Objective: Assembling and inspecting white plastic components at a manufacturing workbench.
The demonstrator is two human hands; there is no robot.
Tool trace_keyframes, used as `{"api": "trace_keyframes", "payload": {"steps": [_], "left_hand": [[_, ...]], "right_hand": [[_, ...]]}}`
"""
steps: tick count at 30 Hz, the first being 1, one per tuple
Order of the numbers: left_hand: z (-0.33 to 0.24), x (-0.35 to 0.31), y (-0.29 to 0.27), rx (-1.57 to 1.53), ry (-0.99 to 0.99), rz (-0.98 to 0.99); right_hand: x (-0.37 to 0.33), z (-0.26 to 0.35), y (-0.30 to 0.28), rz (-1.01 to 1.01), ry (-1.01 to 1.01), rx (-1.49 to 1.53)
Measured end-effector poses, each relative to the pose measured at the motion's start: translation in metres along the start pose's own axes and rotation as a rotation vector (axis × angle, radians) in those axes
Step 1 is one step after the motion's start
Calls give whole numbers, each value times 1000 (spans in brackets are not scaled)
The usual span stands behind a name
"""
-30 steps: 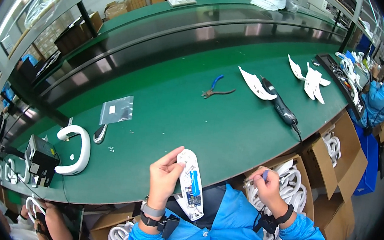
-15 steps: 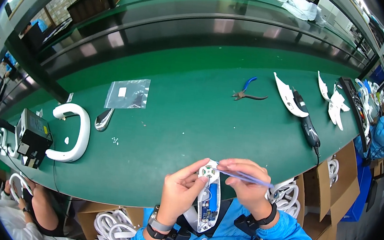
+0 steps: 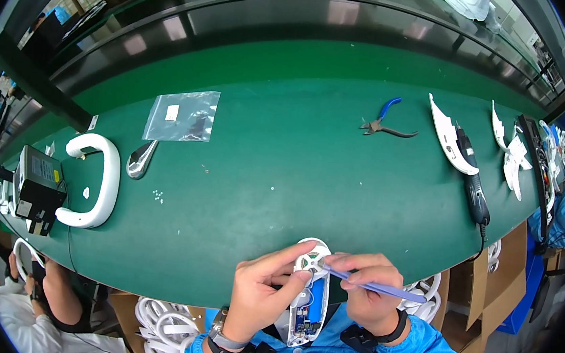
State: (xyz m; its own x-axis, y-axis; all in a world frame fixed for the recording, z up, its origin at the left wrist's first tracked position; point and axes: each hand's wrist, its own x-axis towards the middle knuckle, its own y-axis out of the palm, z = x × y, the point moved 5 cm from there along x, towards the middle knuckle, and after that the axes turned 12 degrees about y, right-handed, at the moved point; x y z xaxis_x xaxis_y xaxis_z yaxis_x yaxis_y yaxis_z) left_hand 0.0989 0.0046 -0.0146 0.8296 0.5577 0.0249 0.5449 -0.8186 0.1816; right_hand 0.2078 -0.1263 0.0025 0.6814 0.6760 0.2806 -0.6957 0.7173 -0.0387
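My left hand is closed on an open white plastic housing at the table's near edge. Inside the housing lie a blue cylindrical cell, a blue circuit board and some thin wire. A white round spoked part sits at its upper end, between the fingers and thumb of that hand. My right hand grips slim purple tweezers; their tip meets the right side of the round part, though fingers partly cover it.
On the green table lie cutting pliers, a black corded power tool, white shells, a clear bag, a silver-grey part and a white curved handle. Cartons stand at right; a co-worker sits at left.
The tweezers have swung from lying across above the housing to pointing their tip at the round part. My right fingers have curled round them. The view has shifted slightly.
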Motion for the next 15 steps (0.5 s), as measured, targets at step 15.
{"api": "trace_keyframes", "payload": {"steps": [15], "left_hand": [[5, 1, -1, -26, 59, -42]], "right_hand": [[5, 3, 7, -29, -70, -104]]}}
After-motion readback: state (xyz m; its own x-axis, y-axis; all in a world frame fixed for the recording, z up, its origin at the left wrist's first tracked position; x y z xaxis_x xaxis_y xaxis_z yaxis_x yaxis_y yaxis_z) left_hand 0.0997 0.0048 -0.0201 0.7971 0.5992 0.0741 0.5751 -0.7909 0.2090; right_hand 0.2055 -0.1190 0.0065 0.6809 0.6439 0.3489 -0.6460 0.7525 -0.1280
